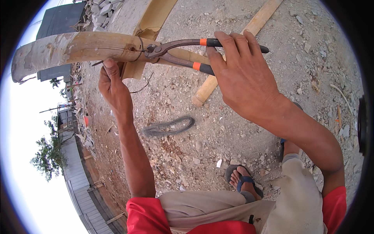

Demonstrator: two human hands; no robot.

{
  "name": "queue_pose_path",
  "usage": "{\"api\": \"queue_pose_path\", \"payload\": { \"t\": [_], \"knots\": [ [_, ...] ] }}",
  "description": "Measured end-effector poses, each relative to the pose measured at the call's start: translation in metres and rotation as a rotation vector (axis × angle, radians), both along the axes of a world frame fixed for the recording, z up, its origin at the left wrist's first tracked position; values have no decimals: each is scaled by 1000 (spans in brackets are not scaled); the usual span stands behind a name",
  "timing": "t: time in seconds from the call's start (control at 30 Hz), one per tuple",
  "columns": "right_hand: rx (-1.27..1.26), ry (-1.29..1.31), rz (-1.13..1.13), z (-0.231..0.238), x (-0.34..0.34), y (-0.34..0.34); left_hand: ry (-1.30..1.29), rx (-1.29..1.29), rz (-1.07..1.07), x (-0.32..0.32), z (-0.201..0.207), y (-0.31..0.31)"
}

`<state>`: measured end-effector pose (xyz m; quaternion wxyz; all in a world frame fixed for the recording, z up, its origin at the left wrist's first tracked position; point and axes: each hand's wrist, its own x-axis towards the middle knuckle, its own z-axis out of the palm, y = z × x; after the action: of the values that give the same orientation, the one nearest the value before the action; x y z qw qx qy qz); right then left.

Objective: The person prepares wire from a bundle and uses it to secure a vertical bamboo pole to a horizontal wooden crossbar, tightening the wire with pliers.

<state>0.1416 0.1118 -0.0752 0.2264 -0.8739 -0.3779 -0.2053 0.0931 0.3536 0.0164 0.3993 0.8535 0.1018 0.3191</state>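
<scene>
My right hand [249, 78] is wrapped round the black-and-orange handles of a pair of end-cutting pincers [175, 54]. The pincers' rusty jaws meet a dark binding wire [139, 48] looped round a thick bamboo pole [85, 46]. Behind the pole, a split bamboo piece [159, 15] crosses it at the tie. Just under the pole, my left hand [113, 84] is closed, thumb up against the pole's lower side. A short dark wire end sticks out beside that thumb; what the curled fingers hold is hidden. Another loose wire end [146, 84] hangs below the tie.
A coil of thin grey wire [169, 125] lies on the stony ground. A flat bamboo strip [204, 91] slants beyond the pincers. Broken blocks [103, 11] are piled at the far left, and a grey metal fence [78, 175] runs along the left. My sandalled foot [243, 179] is below.
</scene>
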Motion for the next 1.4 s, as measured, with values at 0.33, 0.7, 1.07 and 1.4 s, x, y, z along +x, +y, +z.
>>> {"api": "queue_pose_path", "payload": {
  "t": [0.33, 0.7, 1.07, 1.4],
  "knots": [
    [-68, 11, -52, 13, -2, 5, 73, 196, 86, 6, -3, 10],
    [-231, -12, -43, 44, -3, 1, -1, 187, 161, 9, -6, 1],
    [-130, 80, 83, 36, 1, -4, -34, 245, 178, 10, -11, 7],
    [-100, 201, 88, 37, -6, -2, 4, 253, 182, 8, -8, 3]
  ]
}}
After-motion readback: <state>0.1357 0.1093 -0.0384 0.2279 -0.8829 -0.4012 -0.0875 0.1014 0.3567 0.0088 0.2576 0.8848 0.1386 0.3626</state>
